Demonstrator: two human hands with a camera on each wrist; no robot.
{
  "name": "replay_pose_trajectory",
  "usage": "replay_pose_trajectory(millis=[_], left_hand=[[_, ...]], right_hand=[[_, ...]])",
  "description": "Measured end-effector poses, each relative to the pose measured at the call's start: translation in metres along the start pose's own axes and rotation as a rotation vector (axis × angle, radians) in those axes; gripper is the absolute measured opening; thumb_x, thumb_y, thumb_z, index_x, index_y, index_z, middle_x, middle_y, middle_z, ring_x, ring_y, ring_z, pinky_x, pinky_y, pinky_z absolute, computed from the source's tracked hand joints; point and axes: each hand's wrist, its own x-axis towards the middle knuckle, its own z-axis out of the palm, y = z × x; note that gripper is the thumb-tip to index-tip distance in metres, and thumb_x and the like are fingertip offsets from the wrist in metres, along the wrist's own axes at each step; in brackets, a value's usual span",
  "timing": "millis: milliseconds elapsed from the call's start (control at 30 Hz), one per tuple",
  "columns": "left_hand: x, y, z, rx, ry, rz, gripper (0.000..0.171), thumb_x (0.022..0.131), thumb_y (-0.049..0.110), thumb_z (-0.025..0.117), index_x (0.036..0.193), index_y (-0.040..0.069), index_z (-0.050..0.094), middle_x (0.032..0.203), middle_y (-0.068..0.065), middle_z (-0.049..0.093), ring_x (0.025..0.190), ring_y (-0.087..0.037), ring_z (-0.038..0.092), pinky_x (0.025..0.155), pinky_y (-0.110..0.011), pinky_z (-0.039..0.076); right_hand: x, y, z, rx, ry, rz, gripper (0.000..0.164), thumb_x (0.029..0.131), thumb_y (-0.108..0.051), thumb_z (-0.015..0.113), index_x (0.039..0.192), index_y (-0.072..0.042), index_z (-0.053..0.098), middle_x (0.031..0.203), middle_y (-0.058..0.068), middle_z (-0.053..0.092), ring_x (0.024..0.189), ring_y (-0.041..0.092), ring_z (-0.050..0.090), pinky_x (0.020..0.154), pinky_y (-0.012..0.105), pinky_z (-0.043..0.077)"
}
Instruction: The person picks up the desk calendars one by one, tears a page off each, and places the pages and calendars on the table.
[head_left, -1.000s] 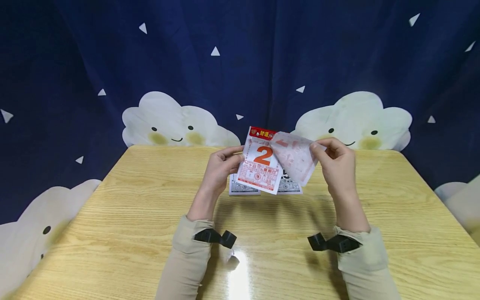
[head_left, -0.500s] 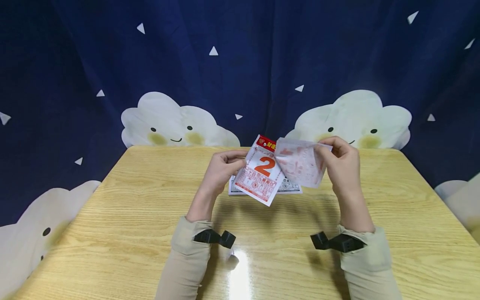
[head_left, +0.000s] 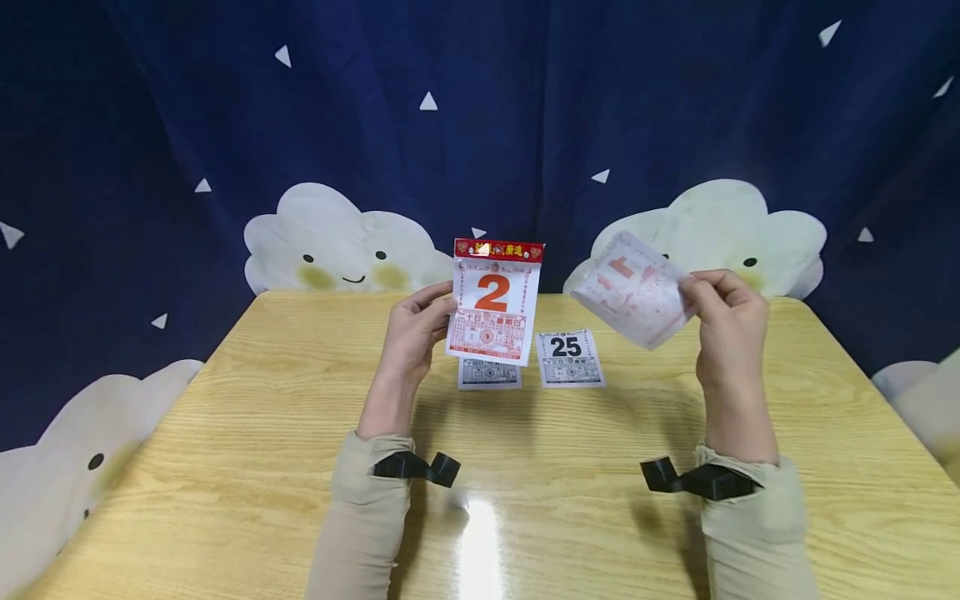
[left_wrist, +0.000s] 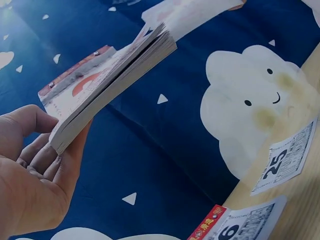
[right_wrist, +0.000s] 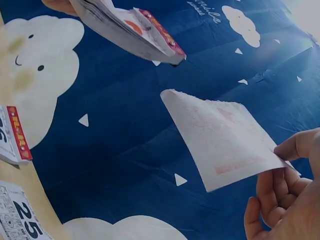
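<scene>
My left hand (head_left: 411, 337) grips the left edge of a thick tear-off calendar (head_left: 491, 329), thumb in front and fingers behind. Its top sheet shows a red 2 under a red header strip; the left wrist view shows the calendar's many pages (left_wrist: 115, 85) edge-on. Between thumb and fingers my right hand (head_left: 731, 342) pinches a loose calendar sheet (head_left: 633, 287), its pale back toward me and red print showing through. That sheet hangs apart from the calendar, with a ragged upper edge in the right wrist view. Both hands are above the table.
On the wooden table (head_left: 247, 417) lies a loose sheet (head_left: 570, 371) printed 25. Left of it, a second calendar (head_left: 489, 375) lies mostly hidden behind the held one; the wrist views show its red header. A dark blue cloth (head_left: 480, 125) with clouds hangs behind.
The sheet in my right hand has come off the calendar and moved right. My left hand has moved left and up with the calendar, uncovering the 25 sheet.
</scene>
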Motion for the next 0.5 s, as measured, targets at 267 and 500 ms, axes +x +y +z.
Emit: replay_pose_trajectory(millis=[267, 500], left_hand=[[0.0008, -0.0062, 0.0034, -0.035, -0.015, -0.021, 0.037, 0.082, -0.003, 0.054, 0.118, -0.008, 0.055, 0.077, -0.001, 0.062, 0.061, -0.007, 0.061, 0.057, -0.019, 0.051], [0.0004, -0.0083, 0.0050, -0.019, -0.004, -0.034, 0.037, 0.082, -0.001, 0.055, 0.118, -0.006, 0.056, 0.081, -0.002, 0.061, 0.062, -0.007, 0.062, 0.057, -0.019, 0.051]], right_hand=[[-0.0010, 0.0022, -0.0005, -0.075, 0.012, -0.016, 0.015, 0.079, 0.001, 0.062, 0.066, -0.007, 0.063, 0.069, 0.001, 0.056, 0.063, 0.010, 0.049, 0.060, 0.017, 0.042], [-0.0031, 0.0061, 0.0031, -0.106, -0.016, -0.064, 0.016, 0.077, 0.002, 0.064, 0.066, -0.009, 0.065, 0.067, -0.001, 0.058, 0.058, 0.007, 0.049, 0.051, 0.014, 0.039]])
